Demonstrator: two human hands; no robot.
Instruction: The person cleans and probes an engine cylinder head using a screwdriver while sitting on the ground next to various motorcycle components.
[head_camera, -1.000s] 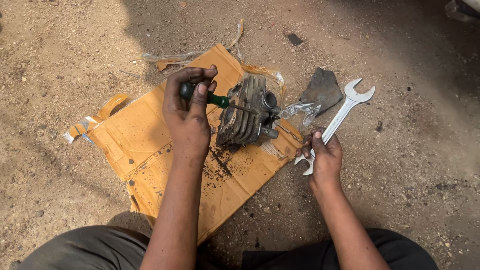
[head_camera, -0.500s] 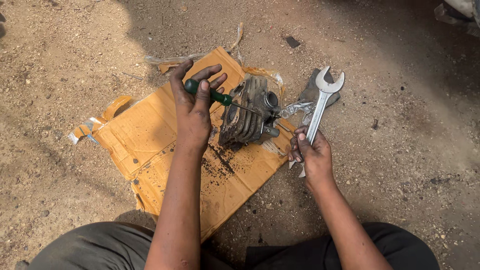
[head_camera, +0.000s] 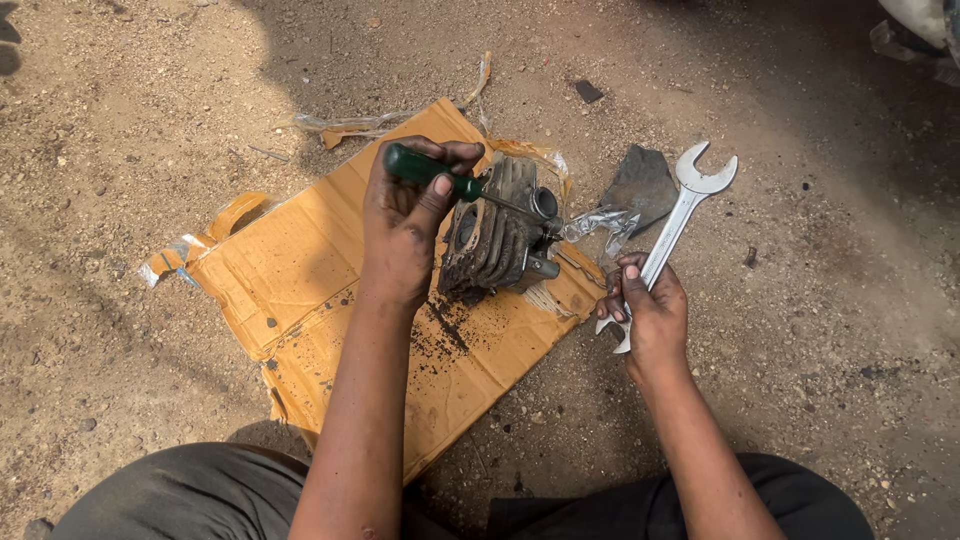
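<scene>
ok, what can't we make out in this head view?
- Screwdriver tip: hidden behind the finned engine part.
- Wrench lower end: covered by the right hand.
- Cardboard under the left hand: hidden.
- Object at top right corner: cut off by the edge.

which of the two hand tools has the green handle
The screwdriver in the left hand, its tip at the finned engine cylinder. The wrench in the right hand is bare silver metal.
</scene>
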